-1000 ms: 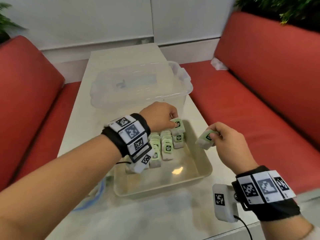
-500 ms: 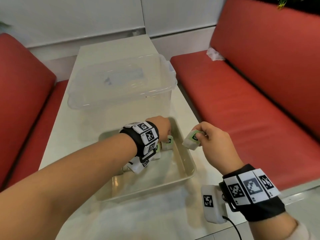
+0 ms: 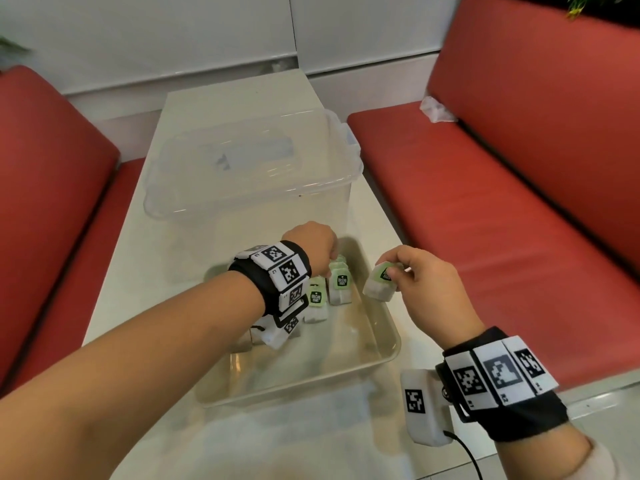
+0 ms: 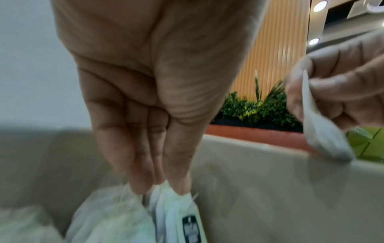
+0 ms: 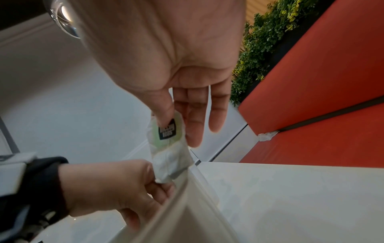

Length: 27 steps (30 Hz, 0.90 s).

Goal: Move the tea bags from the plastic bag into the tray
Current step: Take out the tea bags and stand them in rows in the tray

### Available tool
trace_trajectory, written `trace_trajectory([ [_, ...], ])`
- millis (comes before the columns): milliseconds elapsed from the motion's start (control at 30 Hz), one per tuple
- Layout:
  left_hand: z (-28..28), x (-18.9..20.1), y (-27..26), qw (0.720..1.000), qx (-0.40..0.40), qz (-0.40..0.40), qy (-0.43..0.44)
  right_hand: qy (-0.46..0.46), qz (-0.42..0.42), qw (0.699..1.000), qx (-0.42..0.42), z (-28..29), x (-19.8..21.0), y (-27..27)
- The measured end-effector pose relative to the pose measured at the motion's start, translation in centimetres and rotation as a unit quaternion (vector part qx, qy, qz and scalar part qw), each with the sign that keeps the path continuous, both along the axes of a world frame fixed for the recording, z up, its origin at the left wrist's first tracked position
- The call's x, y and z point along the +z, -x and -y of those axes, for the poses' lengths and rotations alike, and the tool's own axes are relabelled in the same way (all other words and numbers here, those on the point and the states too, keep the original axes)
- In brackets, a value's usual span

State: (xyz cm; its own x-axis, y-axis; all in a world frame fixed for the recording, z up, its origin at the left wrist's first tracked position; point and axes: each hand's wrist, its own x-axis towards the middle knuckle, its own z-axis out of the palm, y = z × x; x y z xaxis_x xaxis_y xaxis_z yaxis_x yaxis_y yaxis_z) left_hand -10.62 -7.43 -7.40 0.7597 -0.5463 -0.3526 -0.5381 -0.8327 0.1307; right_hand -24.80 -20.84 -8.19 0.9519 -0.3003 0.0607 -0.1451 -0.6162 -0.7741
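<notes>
A beige tray (image 3: 389, 344) sits on the white table and holds several green-labelled tea bags (image 3: 317, 301) standing in rows at its far end. My left hand (image 3: 328, 263) reaches down into that far end. In the left wrist view its thumb and fingertips (image 4: 178, 185) pinch the top of one tea bag (image 4: 178, 217) that stands among the others. My right hand (image 3: 393, 271) hovers over the tray's right rim, thumb and fingers pinching another tea bag (image 5: 169, 144) by its label end. The plastic bag is not in sight.
A clear lidded plastic box (image 3: 249, 174) stands just behind the tray. Red benches (image 3: 485, 220) flank the table on both sides, and a crumpled white scrap (image 3: 435, 110) lies on the right one. Bare tabletop (image 3: 277, 441) lies in front of the tray.
My left hand has come down with its tea bag into the tray's far right corner. The right hand has kept its tea bag and moved slightly nearer the tray rim.
</notes>
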Motion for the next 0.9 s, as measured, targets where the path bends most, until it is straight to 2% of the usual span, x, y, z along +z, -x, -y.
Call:
trace_trajectory([
  [100,-0.9,1.7,0.3,0.997,-0.038,-0.036,0.061,0.026,0.008,1.000,0.013,-0.3,0.2,-0.5],
  [200,-1.0,3.3,2.3,0.979,-0.084,-0.102,0.152,0.049,-0.001,0.998,0.026,-0.9,0.7,-1.2],
  [367,-0.7,2.7,3.3,0.971,-0.084,-0.062,0.217,0.079,-0.007,0.996,0.039,-2.0,1.1,-1.8],
  [467,-0.9,1.9,2.8,0.979,-0.082,-0.053,0.180,0.077,-0.023,0.997,0.017,-1.8,0.4,-1.5],
  [633,-0.6,0.5,2.1,0.990,-0.127,-0.033,0.043,0.104,-0.092,0.990,0.023,-1.1,-1.0,-0.1],
  [900,1.6,-1.0,1.6,0.985,-0.155,-0.041,-0.064,0.090,-0.119,0.988,0.039,-0.8,-1.3,0.5],
])
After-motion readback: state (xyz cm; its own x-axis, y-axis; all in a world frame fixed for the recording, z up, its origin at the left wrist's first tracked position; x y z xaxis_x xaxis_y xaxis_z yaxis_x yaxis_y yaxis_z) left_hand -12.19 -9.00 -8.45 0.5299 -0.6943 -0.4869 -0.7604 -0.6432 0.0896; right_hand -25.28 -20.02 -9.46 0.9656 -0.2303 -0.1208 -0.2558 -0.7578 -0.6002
